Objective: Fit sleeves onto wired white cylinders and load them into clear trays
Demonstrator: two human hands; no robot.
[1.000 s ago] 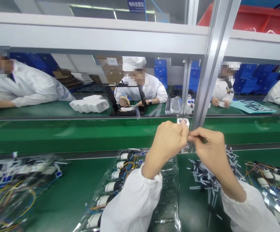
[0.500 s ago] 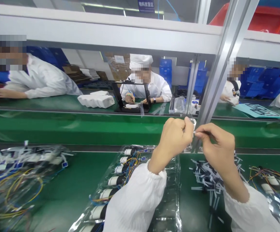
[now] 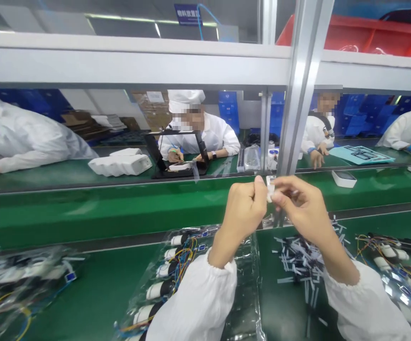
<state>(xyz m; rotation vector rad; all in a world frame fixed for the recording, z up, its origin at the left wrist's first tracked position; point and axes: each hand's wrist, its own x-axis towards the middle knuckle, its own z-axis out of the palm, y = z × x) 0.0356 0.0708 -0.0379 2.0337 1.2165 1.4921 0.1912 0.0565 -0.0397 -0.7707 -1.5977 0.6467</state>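
Raised over the bench, my left hand (image 3: 244, 206) is closed on a small white part (image 3: 270, 185), mostly hidden by its thumb and fingers. My right hand (image 3: 303, 208) meets it from the right, thumb and forefinger pinched at the lower edge of the same part; whether a separate strip is between them I cannot tell. Below my left forearm lies a clear plastic tray (image 3: 250, 279) with a row of white-and-black cylindrical parts (image 3: 160, 290) and coloured wires. Under my right hand is a loose heap of small white and black strips (image 3: 298, 260).
More wired cylindrical parts (image 3: 392, 258) lie at the right, and a bagged-looking pile of them (image 3: 24, 272) at the left. A metal post (image 3: 303, 90) stands just beyond my hands, under a white shelf (image 3: 134, 61). Across the green conveyor belt (image 3: 84, 215) people in white work.
The view has swung right, so the scene sits further left. My right hand has come closer to my left, its fingers now over the white part. A white device has appeared on the belt.
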